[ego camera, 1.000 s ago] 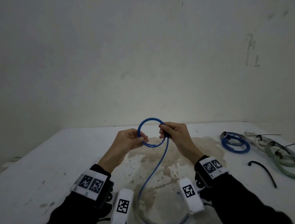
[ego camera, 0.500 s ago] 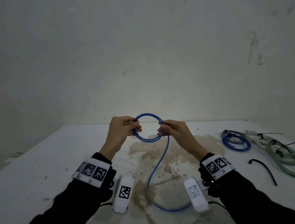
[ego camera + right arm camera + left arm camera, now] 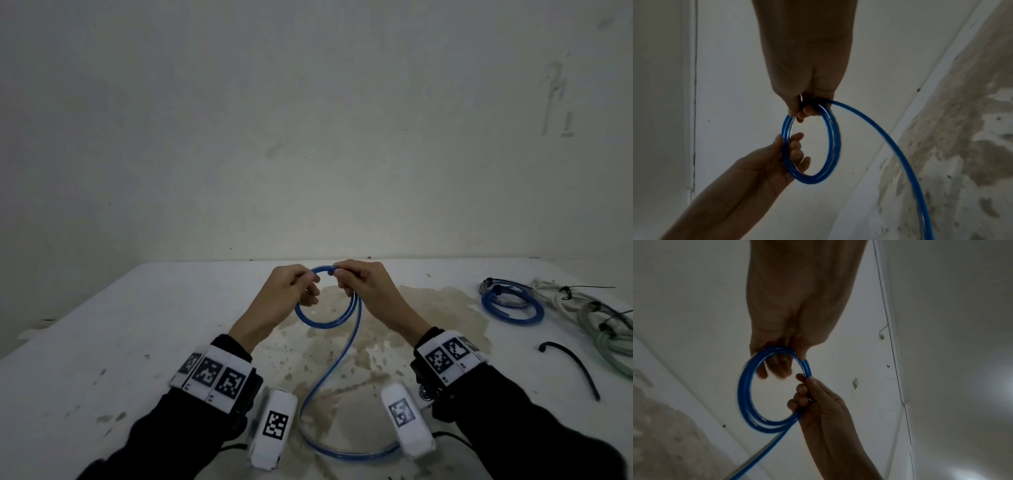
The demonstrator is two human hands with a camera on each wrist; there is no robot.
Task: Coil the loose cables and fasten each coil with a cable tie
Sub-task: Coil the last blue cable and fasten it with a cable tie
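A blue cable [image 3: 325,324] is wound into a small coil of about two turns, held above the table. My left hand [image 3: 308,286] pinches the coil's top left and my right hand [image 3: 344,275] grips its top right, fingertips nearly meeting. The coil hangs below both hands. In the left wrist view the left hand [image 3: 781,353] holds the coil [image 3: 743,394] while the right hand [image 3: 807,395] curls round its other side. The right wrist view shows the right hand [image 3: 807,105], the coil [image 3: 835,142] and the left hand [image 3: 791,151]. The loose tail [image 3: 310,397] snakes down across the table.
On the table's right lie a tied blue coil [image 3: 513,317], tied white and green coils [image 3: 603,329] and a loose black cable tie [image 3: 579,368]. A brown stain [image 3: 376,342] covers the white table's [image 3: 102,342] middle. A bare wall stands close behind.
Another turn has been added to the coil. Both hands moved up to meet at its top, and it now hangs below them. The tail has been drawn in.
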